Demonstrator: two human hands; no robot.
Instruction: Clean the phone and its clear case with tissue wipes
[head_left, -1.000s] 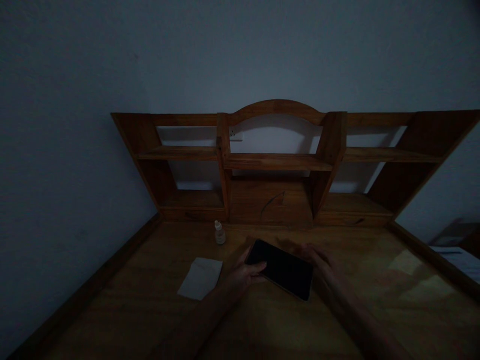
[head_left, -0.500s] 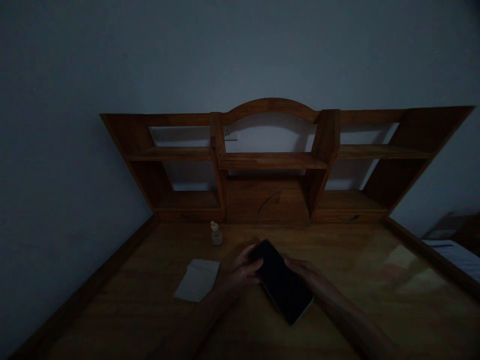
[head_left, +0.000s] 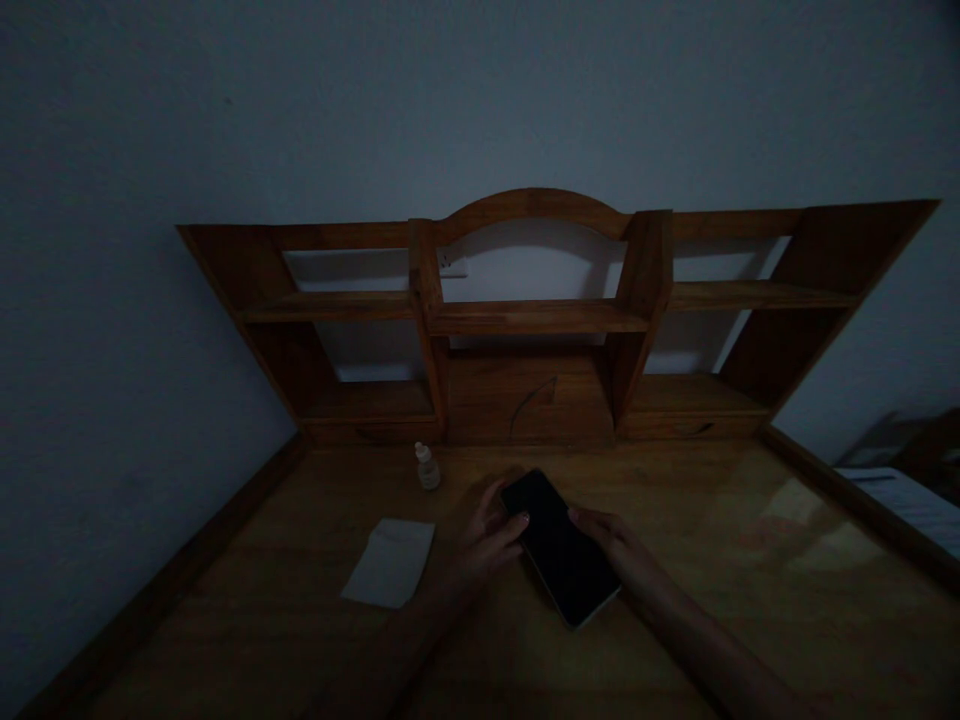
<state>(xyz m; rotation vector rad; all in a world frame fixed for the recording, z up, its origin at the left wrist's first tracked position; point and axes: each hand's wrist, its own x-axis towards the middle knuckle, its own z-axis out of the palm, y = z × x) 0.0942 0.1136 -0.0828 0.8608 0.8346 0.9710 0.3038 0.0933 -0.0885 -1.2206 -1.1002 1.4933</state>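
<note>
Between both hands is a smartphone (head_left: 564,555), its dark screen facing up and its long side slanting from upper left to lower right. My left hand (head_left: 491,528) grips its upper left edge, thumb lying over the screen's border. On the opposite edge, my right hand (head_left: 606,538) holds the phone with the thumb at the rim; its other fingers are mostly hidden. A folded white cloth or tissue (head_left: 388,562) lies flat on the desk left of my left forearm. Behind it stands a small clear bottle (head_left: 427,468) with a white cap, upright.
A wooden shelf unit (head_left: 536,318) with open compartments spans the back of the wooden desk (head_left: 720,600). Behind it, a white socket (head_left: 454,265) is on the wall. Past the desk's raised right edge (head_left: 847,492) lies a pale striped surface (head_left: 907,500).
The phone's lower end has risen slightly, so it looks a little shorter and more tilted. Both hands keep their hold. The whole view has shifted slightly.
</note>
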